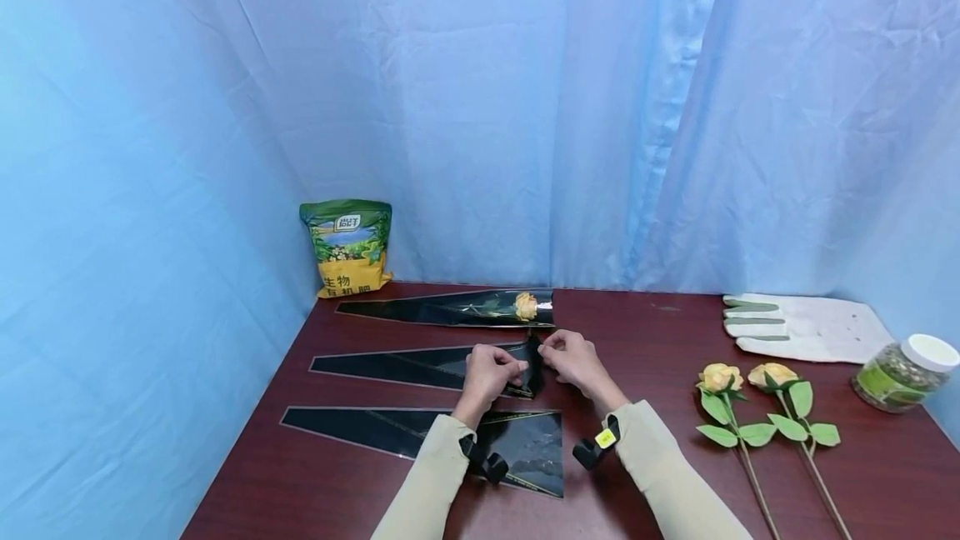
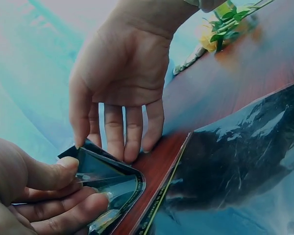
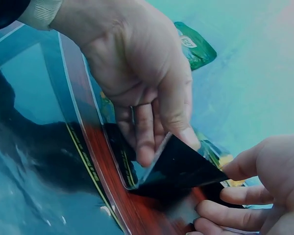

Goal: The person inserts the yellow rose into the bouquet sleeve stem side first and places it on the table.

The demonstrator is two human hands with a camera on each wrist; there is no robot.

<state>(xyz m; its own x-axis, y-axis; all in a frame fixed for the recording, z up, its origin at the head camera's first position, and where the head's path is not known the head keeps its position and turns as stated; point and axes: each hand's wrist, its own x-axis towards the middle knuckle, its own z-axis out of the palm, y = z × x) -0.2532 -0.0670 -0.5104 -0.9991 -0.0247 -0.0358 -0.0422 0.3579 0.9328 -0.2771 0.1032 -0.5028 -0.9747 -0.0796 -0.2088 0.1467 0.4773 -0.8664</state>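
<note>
On the tabletop lies a long, tapering black-and-clear flower sleeve (image 1: 405,367), the middle one of three, its wide end lifted and spread. My left hand (image 1: 487,373) pinches the film at that wide end between thumb and fingers, as the left wrist view shows of the hand (image 2: 44,191). Facing it, my right hand (image 1: 573,361) pinches a corner of the raised black flap (image 3: 179,169) with its fingertips. Nearer me, a flat sleeve (image 1: 525,444) lies under the left forearm. Behind the hands, another sleeve (image 1: 442,309) contains a yellow rose (image 1: 526,307).
Two yellow artificial roses, one left (image 1: 722,379) and one right (image 1: 772,375), lie with leafy stems at the right. Beyond them are a white-and-grey glove (image 1: 817,327) and a white-lidded jar (image 1: 903,373). A green-and-yellow bag (image 1: 348,248) stands at the back left, before blue curtains (image 1: 465,107).
</note>
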